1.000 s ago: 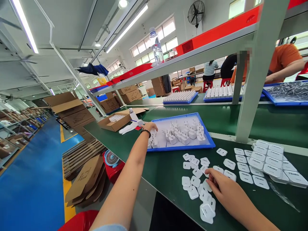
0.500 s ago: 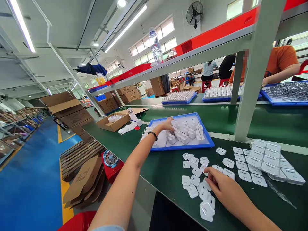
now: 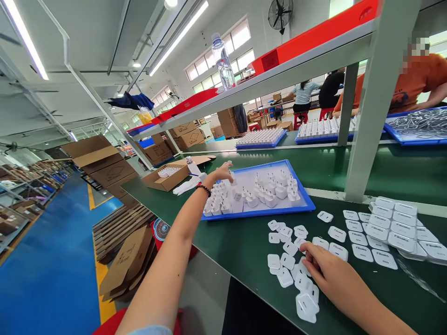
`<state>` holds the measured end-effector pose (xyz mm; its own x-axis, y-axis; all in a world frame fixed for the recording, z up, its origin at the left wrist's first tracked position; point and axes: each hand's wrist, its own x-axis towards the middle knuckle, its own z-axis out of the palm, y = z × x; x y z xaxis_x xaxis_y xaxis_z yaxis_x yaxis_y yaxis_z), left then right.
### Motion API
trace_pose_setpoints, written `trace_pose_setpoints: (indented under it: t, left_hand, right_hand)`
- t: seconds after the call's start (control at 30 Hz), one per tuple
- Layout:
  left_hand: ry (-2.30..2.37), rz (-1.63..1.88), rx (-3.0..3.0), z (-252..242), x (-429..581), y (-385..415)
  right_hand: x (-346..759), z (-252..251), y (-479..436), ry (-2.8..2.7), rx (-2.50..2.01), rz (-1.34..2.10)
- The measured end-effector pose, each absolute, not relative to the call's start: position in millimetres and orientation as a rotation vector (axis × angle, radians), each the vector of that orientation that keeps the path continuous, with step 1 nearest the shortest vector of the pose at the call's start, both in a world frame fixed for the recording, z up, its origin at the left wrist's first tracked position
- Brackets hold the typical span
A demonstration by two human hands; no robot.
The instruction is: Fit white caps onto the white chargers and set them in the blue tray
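My left hand [image 3: 220, 173] is over the back left of a blue-rimmed white tray [image 3: 258, 211], its fingers bent around what looks like a white plug adapter, mostly hidden. Below it, white plug adapters [image 3: 218, 204] stand in rows with their pins up. More plug adapters [image 3: 270, 197] are grouped loosely in the tray's right half. My right hand [image 3: 328, 267] rests at a scattered pile of white square covers [image 3: 285, 278]. Its thumb and index finger are curled at the edge of one cover, and the other fingers are tucked under.
Stacked sheets of labelled white squares [image 3: 394, 221] lie at the right. An open cardboard box [image 3: 164, 179] and white gloves [image 3: 186, 186] sit at the table's left end. A shelf post [image 3: 366, 111] rises behind the tray. Across the table a person in orange [image 3: 419, 88] sits by a tray of metal parts [image 3: 419, 125].
My left hand has moved left, from the middle of the tray to above the rows at its left side. My right hand stays at the pile of covers.
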<state>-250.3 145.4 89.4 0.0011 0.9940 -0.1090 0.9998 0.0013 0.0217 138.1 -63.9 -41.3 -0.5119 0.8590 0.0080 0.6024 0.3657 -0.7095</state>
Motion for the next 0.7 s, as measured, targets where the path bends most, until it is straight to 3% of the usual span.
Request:
trace_pose_setpoints:
  t: [0.37,0.7]
  left_hand:
    - [2.134,-0.149,2.238,98.2,-270.5,115.2]
    - [1.922,-0.197,2.237,67.5,-253.4,103.5]
  right_hand:
    - [139.5,-45.8,-57.9,-2.264,-1.309,1.032]
    - [139.8,-45.9,-60.8,-2.221,-1.314,1.025]
